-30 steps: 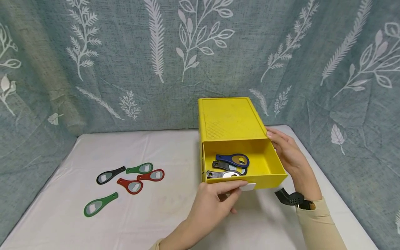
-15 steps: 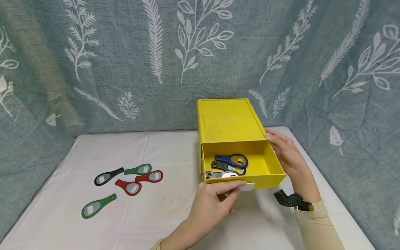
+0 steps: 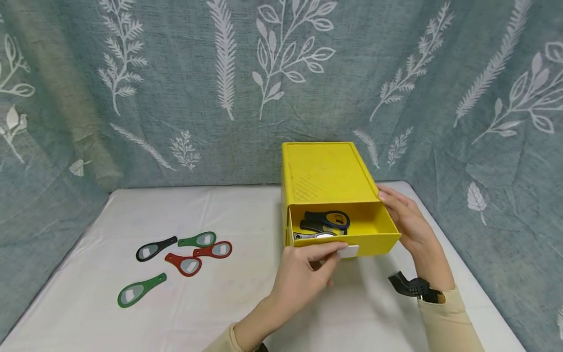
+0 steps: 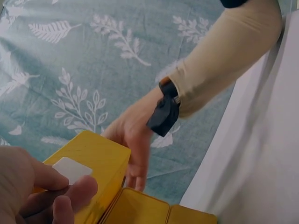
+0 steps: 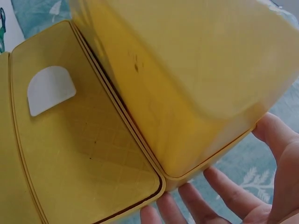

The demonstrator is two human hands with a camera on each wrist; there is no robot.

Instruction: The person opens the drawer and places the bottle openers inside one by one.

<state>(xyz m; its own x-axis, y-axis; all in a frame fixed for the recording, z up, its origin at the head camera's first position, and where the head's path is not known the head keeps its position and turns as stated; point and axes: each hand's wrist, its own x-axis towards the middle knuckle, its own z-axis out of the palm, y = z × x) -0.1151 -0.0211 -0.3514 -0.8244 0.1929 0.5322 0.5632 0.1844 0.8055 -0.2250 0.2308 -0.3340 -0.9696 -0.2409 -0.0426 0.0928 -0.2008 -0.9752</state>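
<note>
My left hand (image 3: 303, 271) pinches the white handle (image 3: 349, 252) on the front of a pulled-out drawer (image 3: 378, 243). That drawer belongs to a yellow drawer box (image 3: 327, 171) at the back right of the table. Inside it lie a dark blue bottle opener (image 3: 316, 215), a black bottle opener (image 3: 310, 226) and another dark one (image 3: 302, 235), partly hidden behind the drawer front. Against the box's right side rests my right hand (image 3: 411, 220); in the right wrist view its fingers (image 5: 233, 189) touch the side wall, fairly straight.
On the left of the white-covered table (image 3: 237, 210) lie several bottle openers: a black one (image 3: 164, 243), two green ones, one of them nearer (image 3: 153, 282), and two red ones, one in front (image 3: 176, 257). Below the pulled-out drawer is another drawer (image 5: 93, 140). A patterned curtain (image 3: 198, 98) hangs behind.
The drawer has slid partway back into the box, its front moving away with my left hand on the handle. Less of its inside shows. My right hand stays at the box's side.
</note>
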